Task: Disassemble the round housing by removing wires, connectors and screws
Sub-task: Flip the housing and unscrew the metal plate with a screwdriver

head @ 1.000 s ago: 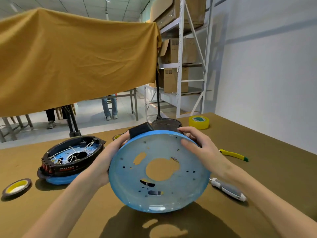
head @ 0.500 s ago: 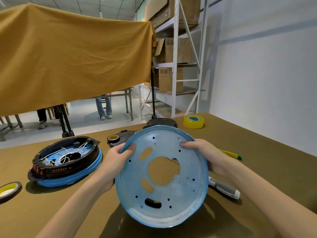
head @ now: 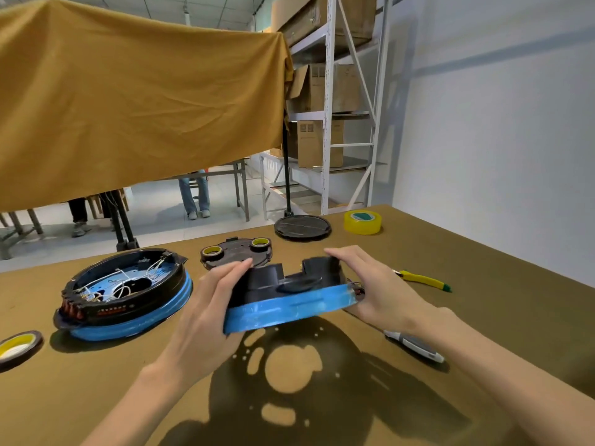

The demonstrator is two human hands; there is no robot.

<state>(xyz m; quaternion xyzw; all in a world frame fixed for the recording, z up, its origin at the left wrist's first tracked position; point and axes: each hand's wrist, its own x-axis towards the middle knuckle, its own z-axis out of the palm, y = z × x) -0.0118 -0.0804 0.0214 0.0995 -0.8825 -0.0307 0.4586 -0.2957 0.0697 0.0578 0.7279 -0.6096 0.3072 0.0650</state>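
Over the surface [head: 483, 317] I've got the round housing [head: 289, 309] held level in midair, left hand [head: 206, 312] gripping one edge, right hand [head: 383, 291] the other. Those loose wires by my right palm could snag and tear if I twist carelessly.

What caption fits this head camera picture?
Both hands, left hand and right hand, hold the round blue housing above the table.

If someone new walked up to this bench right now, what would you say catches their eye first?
Probably the blue-rimmed round housing, held above the table with its black inner parts facing up, the left hand and right hand gripping opposite edges. Left of it a second housing lies open on the table, white wires showing. Behind everything hangs a big mustard cloth.
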